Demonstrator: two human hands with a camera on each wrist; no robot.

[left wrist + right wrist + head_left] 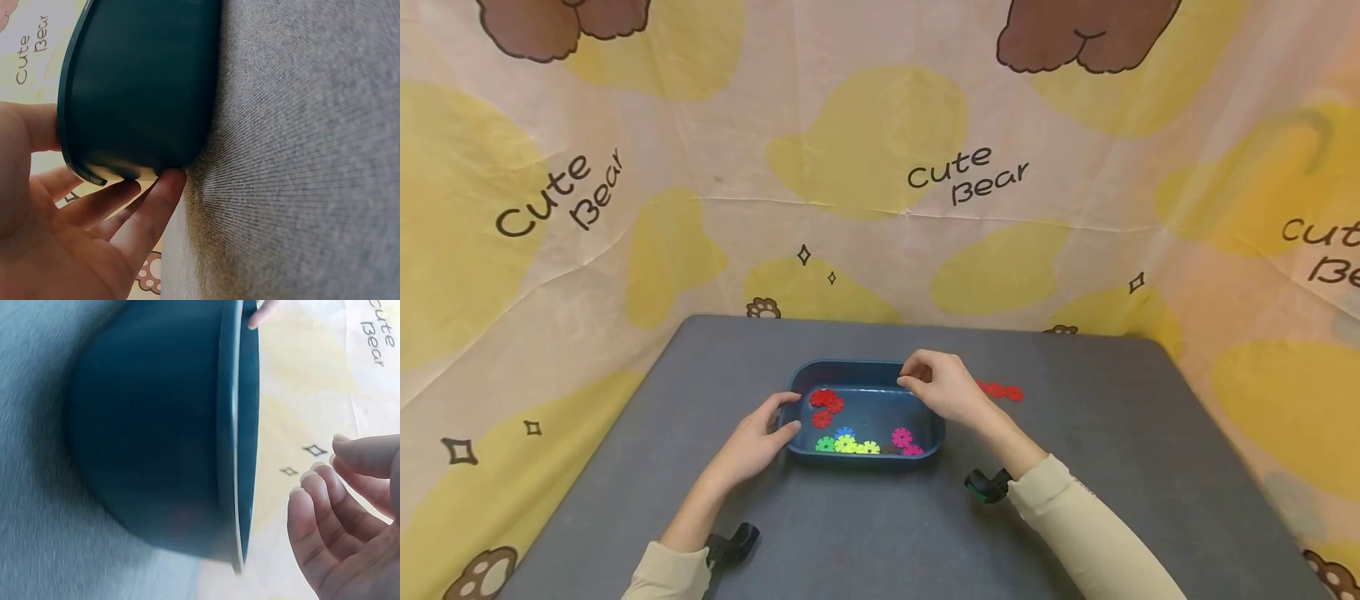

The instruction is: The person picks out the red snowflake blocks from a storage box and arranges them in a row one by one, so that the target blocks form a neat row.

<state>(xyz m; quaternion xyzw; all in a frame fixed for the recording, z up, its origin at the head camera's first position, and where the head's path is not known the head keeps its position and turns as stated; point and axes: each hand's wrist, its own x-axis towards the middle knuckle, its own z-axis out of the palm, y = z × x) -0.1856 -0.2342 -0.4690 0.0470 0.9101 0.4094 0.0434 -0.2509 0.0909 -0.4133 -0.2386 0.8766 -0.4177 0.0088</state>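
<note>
A dark blue plastic bin (865, 461) stands on the grey table. My left hand (758, 440) holds its left end; in the left wrist view the fingers (150, 215) lie against the bin's outer wall (140, 81), with the thumb at the rim. My right hand (943, 387) is raised above the bin's right end, its fingers loosely curled and thumb close to the index finger. In the right wrist view this hand (350, 512) is apart from the rim, and nothing shows between its fingers. Red notched discs (823, 400) lie inside the bin at the left.
Green (825, 444), yellow (846, 444), blue and pink discs (902, 437) lie along the bin's near side. More red discs (1013, 393) are on the table to the right, partly behind the right wrist. A patterned cloth (865, 167) hangs behind the table.
</note>
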